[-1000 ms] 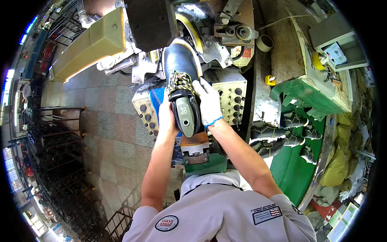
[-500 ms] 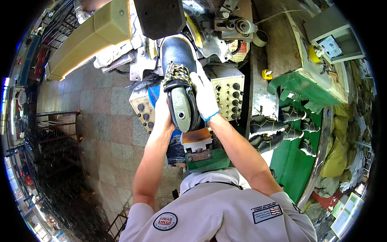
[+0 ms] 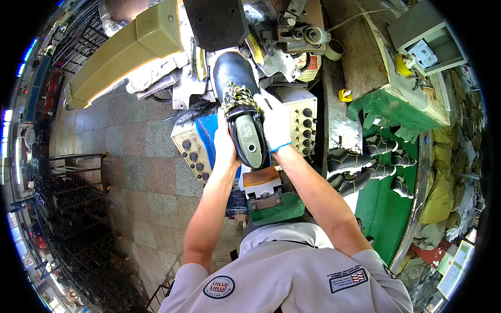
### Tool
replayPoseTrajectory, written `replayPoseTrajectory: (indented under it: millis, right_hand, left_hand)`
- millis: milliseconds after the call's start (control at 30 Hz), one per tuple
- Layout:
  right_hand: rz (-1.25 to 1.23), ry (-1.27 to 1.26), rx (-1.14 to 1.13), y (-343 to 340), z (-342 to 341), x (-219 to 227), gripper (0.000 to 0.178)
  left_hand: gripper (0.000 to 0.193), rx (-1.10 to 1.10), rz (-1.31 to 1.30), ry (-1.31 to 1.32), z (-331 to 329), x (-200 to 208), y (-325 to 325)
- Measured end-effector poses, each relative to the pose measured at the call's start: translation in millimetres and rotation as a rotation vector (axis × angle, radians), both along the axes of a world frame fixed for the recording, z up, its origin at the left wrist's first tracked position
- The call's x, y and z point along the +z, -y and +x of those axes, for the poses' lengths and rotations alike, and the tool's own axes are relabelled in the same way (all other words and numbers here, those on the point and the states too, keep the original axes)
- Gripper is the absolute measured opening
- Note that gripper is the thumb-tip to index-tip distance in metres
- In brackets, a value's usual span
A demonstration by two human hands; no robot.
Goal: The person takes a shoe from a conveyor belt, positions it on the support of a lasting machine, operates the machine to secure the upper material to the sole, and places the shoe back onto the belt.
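Observation:
A black leather shoe upper (image 3: 233, 72) with yellow-and-black laces sits on a grey-green shoe last (image 3: 247, 136). Its toe points away from me, in among the metal parts of a machine (image 3: 195, 86). My left hand (image 3: 225, 140) is bare and wraps the left side of the shoe's heel part. On the opposite side my right hand (image 3: 274, 121), in a white glove with a blue cuff, grips the shoe near the laces. Both hands' fingertips are partly hidden by the shoe. Below the heel is a brown-topped pad (image 3: 261, 177) on the machine.
Control panels with black knobs (image 3: 307, 125) flank the shoe. A cream machine arm (image 3: 125, 49) stands at upper left. Several black shoes (image 3: 347, 161) lie on a green surface (image 3: 383, 208) at right. A dark rack (image 3: 73, 219) stands on the tiled floor at left.
The view has shifted slightly. The shoe's heel has tilted a little, so more of the last's top shows. Both hands keep their hold.

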State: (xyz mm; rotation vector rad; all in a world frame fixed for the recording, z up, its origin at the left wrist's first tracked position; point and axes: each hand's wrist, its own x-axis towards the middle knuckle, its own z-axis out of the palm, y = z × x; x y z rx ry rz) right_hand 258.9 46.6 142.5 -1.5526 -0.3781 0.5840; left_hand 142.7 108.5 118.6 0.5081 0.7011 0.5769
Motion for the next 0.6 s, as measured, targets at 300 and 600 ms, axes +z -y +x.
replayPoseTrajectory:
  millis: [300, 600]
  right_hand:
    - [0.063, -0.077, -0.043, -2, -9, -11, 0.039]
    - [0.161, -0.256, -0.175, 152, 7, -14, 0.046]
  left_hand:
    - [0.047, -0.054, 0.082, 0.113, 0, -25, -6]
    - [0.066, -0.244, 0.762, -0.951, -93, -121, 67]
